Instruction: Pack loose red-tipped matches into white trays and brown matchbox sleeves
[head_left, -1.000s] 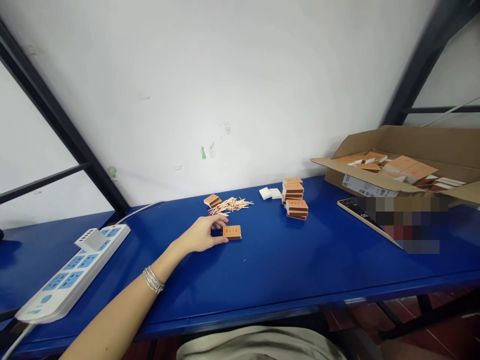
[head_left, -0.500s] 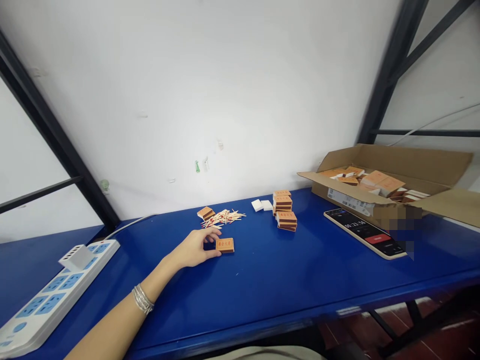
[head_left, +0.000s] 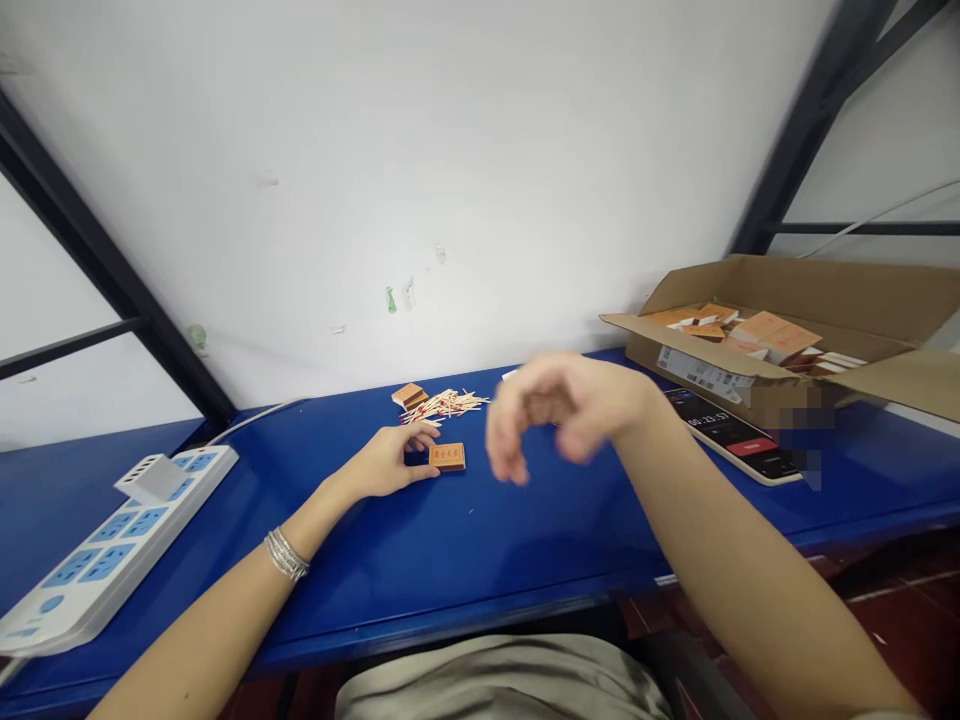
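My left hand (head_left: 386, 462) rests on the blue table with thumb and fingers closed round the left end of an orange matchbox (head_left: 448, 457), which lies flat. Just behind it is a loose heap of red-tipped matches (head_left: 451, 404), with another matchbox (head_left: 409, 396) at the heap's left edge. In the air to the right, my right hand (head_left: 574, 400) is slightly blurred, its fingers curved and apart, with nothing seen in them. It hides the stacked matchboxes behind it and most of the white pieces, of which one edge (head_left: 510, 374) shows.
At the right, an open cardboard box (head_left: 701, 375) holds many matchboxes (head_left: 772, 333). A phone (head_left: 742, 440) showing a timer lies before it. On the left is a white power strip (head_left: 112, 550) with a plugged-in adapter (head_left: 154, 478). A white wall and dark metal posts stand behind.
My right hand has come into view from the lower right, over the table in front of the stacked matchboxes. My left hand stays at the matchbox. The camera view has tilted slightly down.
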